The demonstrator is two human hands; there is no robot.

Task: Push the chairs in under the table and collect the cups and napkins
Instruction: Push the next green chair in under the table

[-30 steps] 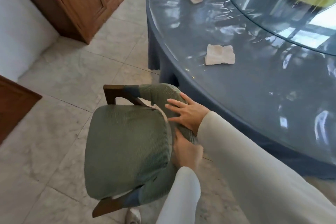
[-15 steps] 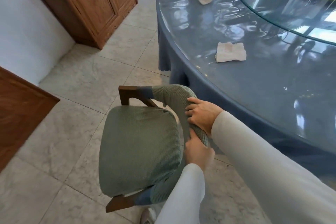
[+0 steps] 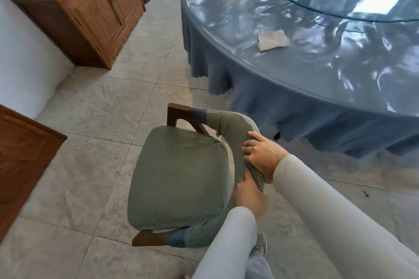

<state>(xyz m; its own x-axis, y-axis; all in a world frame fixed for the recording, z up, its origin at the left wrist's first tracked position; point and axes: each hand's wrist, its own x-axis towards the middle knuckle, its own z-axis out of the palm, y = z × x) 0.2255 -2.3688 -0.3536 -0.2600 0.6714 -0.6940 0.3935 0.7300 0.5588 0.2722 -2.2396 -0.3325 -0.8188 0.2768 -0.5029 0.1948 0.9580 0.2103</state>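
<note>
My right hand [image 3: 263,156] and left hand [image 3: 248,195] both grip the green chair's back [image 3: 235,129] so I can turn its seat toward the table [image 3: 294,84] beyond them.

— What stands between the chair [image 3: 179,174] and the table [image 3: 306,88]?
— Folds of the blue cloth [image 3: 260,106] hang just beside the backrest [image 3: 235,129]. Open tiled floor [image 3: 102,106] runs left to the wooden cabinet [image 3: 97,13], well apart.
</note>
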